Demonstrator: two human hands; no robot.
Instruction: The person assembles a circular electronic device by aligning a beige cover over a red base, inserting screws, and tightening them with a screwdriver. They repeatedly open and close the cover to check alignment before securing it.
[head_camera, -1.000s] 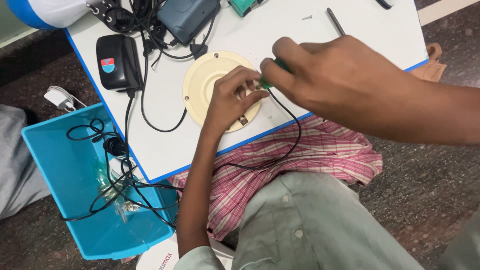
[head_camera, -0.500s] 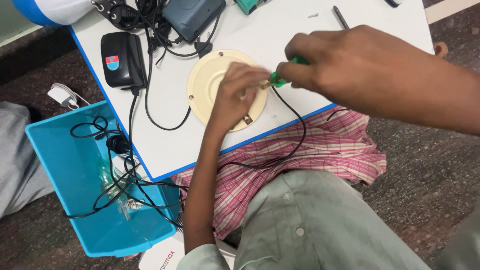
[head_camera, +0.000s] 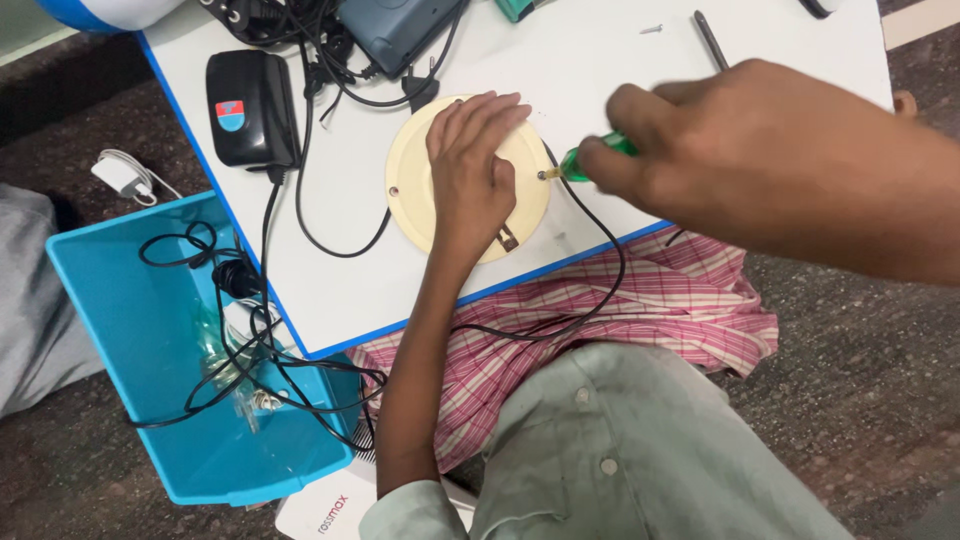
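Observation:
A round cream plastic plate (head_camera: 415, 190) lies on the white board (head_camera: 600, 80) that serves as a table. My left hand (head_camera: 470, 170) lies flat on the plate, fingers spread and pointing away from me. To the right, my right hand (head_camera: 740, 150) grips a green-handled screwdriver (head_camera: 590, 160), its tip at the plate's right edge. A black cable (head_camera: 590, 290) runs from the plate down over my checked cloth.
A black adapter (head_camera: 250, 105) and tangled black cables (head_camera: 300, 30) lie at the board's far left. A blue plastic bin (head_camera: 90, 290) with cables and small parts stands on the floor to the left. A white charger (head_camera: 125, 172) lies beyond it. A pen (head_camera: 710, 38) lies far right.
My left hand has gone from curled at the plate's right edge to lying flat across it. My right hand with the screwdriver has shifted right and looks larger in the view.

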